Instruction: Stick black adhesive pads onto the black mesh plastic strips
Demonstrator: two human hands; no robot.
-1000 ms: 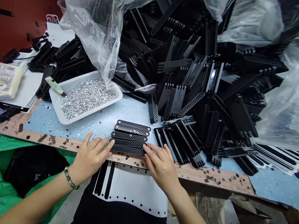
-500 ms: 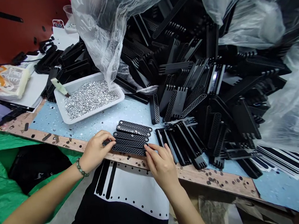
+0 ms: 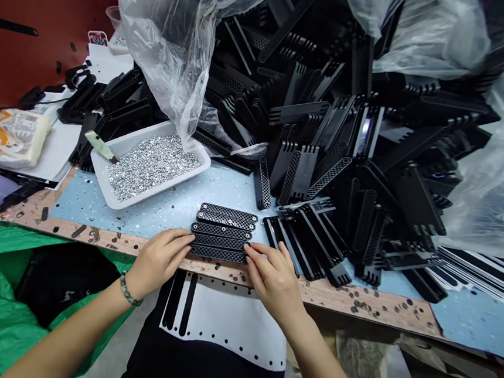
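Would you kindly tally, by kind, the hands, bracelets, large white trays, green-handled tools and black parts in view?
Hands: 2 (left hand, right hand)
Bracelet: 1
Large white tray: 1
Green-handled tool: 1
Total: 5, leaving out the black parts, too heaped and overlapping to count.

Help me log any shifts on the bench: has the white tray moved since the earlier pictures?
No. Judged against the table's wooden edge, the white tray sits where it did; both only shift with the camera.
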